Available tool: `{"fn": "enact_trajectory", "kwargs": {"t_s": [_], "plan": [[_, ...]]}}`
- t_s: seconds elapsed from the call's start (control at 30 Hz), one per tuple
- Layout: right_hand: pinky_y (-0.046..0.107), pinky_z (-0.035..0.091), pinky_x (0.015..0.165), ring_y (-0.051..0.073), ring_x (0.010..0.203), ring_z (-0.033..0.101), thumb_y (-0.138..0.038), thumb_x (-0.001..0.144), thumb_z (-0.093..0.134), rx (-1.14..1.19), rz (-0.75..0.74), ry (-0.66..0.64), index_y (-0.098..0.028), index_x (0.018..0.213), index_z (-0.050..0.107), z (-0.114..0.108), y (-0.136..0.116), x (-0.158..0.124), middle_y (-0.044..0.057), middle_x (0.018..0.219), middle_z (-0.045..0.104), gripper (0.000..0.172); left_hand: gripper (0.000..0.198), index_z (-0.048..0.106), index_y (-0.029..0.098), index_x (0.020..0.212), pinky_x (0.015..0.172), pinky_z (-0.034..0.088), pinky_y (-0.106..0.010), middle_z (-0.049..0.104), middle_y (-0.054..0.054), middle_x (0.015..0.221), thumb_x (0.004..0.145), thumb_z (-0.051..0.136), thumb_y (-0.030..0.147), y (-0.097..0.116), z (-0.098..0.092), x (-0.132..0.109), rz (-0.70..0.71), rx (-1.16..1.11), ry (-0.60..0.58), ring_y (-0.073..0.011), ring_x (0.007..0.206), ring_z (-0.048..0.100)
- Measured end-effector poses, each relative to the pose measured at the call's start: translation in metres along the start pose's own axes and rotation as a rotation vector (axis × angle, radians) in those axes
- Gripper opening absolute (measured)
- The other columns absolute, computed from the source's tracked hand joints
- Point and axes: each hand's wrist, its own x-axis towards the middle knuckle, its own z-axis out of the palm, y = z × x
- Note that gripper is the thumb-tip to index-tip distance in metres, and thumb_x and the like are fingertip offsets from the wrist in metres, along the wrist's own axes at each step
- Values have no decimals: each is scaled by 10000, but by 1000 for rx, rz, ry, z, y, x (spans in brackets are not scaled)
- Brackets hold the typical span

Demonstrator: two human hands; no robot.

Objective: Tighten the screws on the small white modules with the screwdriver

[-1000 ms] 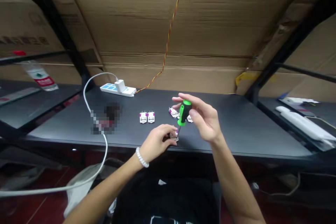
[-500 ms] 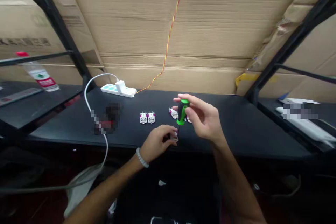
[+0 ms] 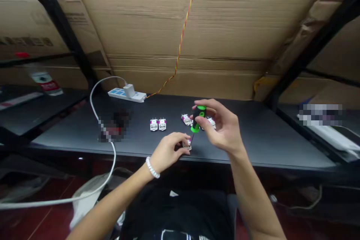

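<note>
Between the thumb and fingers of my left hand (image 3: 169,150) is a small white and purple part with metal prongs, like a plug insert (image 3: 186,144), held at the table's front edge. My right hand (image 3: 221,125) grips a green and black screwdriver (image 3: 199,114) by its handle. The screwdriver leans, its shaft pointing down to the part in my left hand; whether the tip touches a screw is too small to tell. Beyond my hands lie similar parts: one (image 3: 186,119) left of the handle and another (image 3: 210,122) partly behind my right hand.
Two more such parts (image 3: 158,124) stand side by side to the left on the black table (image 3: 270,131). A white power strip (image 3: 137,96) with a plugged-in charger and white cable (image 3: 91,99) sits at the back left. A bottle (image 3: 46,82) stands far left.
The top of the screwdriver has tilted to the right, together with my right hand. The left hand keeps its hold on the part. The picture has become brighter below the table.
</note>
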Motion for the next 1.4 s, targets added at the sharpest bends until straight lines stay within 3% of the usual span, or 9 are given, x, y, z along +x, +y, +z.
{"fn": "enact_trajectory", "kwargs": {"t_s": [0.23,0.43,0.6,0.73,0.9,0.97,1.03,1.17,1.4], "plan": [[337,599,739,183,820,667,-328,930,825,-339,-164,148,-255,1091,736,11,-6,11,31,964,671,199,152,748,196,880,1011,597,-361,829,-63,1157,858,881,125,1,0,0,-16,1,-6,-240,1118,763],[400,655,878,223,1022,779,-248,1056,576,-40,-22,-84,-252,1388,676,-2,-7,7,107,1318,744,347,154,759,205,901,1010,602,-361,829,-67,1159,852,890,141,0,0,0,-25,-10,-4,-252,1154,758],[317,574,685,158,716,616,-345,908,861,-315,-72,66,-261,1094,780,-5,-16,10,3,884,682,220,140,768,201,925,998,604,-375,834,-63,1107,859,875,142,-1,1,0,-14,3,1,-243,1077,766],[303,541,621,151,657,578,-388,870,907,-405,-137,170,-246,1011,770,2,-16,11,1,829,672,242,137,756,197,887,962,610,-363,830,-71,1140,856,882,153,-1,1,0,-7,2,9,-238,1055,767],[392,672,874,237,1030,810,-272,1025,682,3,-21,-32,-278,1391,694,0,-7,0,101,1316,778,365,190,777,205,973,962,611,-362,833,-59,1072,844,898,138,-1,1,0,-17,3,7,-247,1091,765],[401,692,892,246,1056,827,-288,1030,682,187,68,-75,-289,1420,678,-2,-4,-2,89,1295,796,390,198,777,203,977,952,614,-360,835,-62,1080,839,900,131,-1,1,-1,-15,8,13,-247,1081,768],[361,697,796,230,945,828,-328,972,777,210,128,-22,-273,1316,730,-2,-2,-2,58,1122,820,352,169,768,198,923,974,609,-365,835,-72,1137,841,900,131,-2,2,-1,-5,14,8,-248,1092,769],[283,561,590,148,689,677,-368,784,962,-68,72,163,-243,998,772,4,-1,5,-3,875,732,312,167,766,199,917,993,604,-366,834,-71,1154,843,902,137,-1,1,-1,-10,10,8,-250,1112,769],[280,378,545,113,586,434,-433,868,868,-397,-19,288,-245,795,576,28,-4,13,-52,718,530,354,161,744,201,882,1018,593,-382,834,-70,1160,850,892,146,0,1,-1,-24,16,5,-257,1119,770]]}}
